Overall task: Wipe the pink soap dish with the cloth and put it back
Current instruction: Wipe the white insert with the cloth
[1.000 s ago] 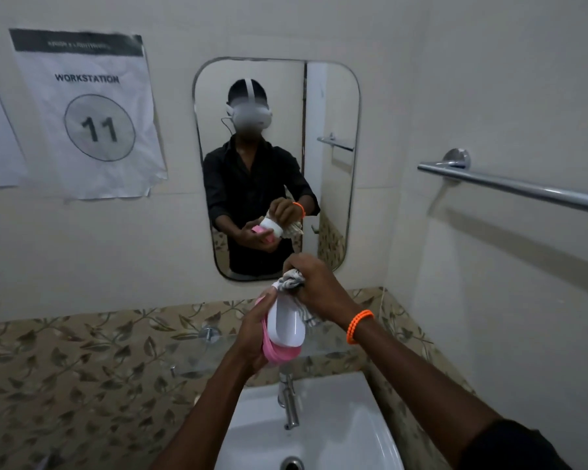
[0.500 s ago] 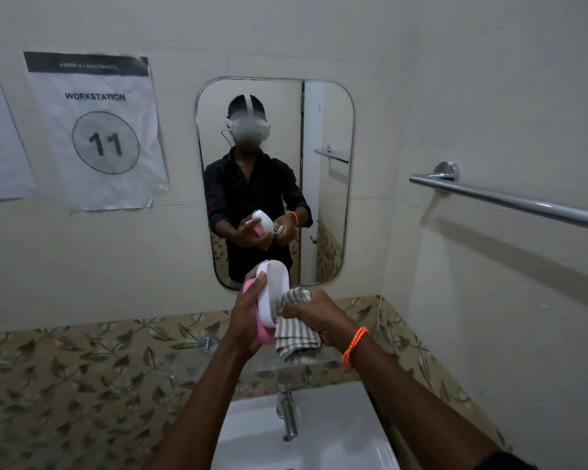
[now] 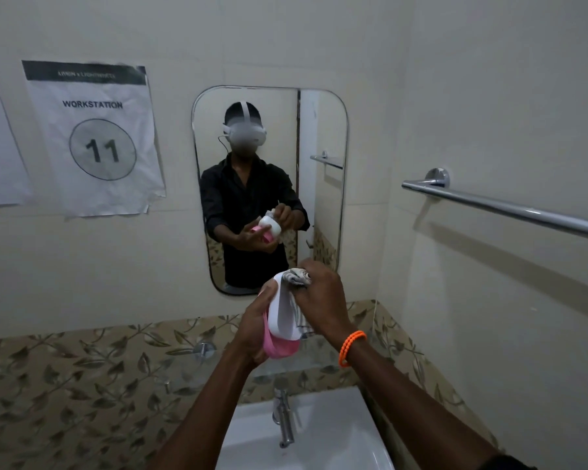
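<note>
The pink soap dish (image 3: 281, 347), with a white inner tray (image 3: 283, 313), stands on end in front of the mirror, above the basin. My left hand (image 3: 252, 330) grips it from the left side and underneath. My right hand (image 3: 319, 300) holds a bunched striped grey-and-white cloth (image 3: 297, 278) and presses it against the top right of the white tray. Most of the cloth is hidden under my fingers. The mirror reflects both hands and the dish.
A white basin (image 3: 340, 439) with a chrome tap (image 3: 283, 420) lies below my hands. A glass shelf (image 3: 197, 362) on chrome fittings runs along the leaf-patterned tiles. A mirror (image 3: 330, 137) hangs ahead. A chrome towel rail (image 3: 503, 205) crosses the right wall.
My right hand moved the cloth from the dish's lower right side up to its top edge. The dish tilted back so its white tray faces me more.
</note>
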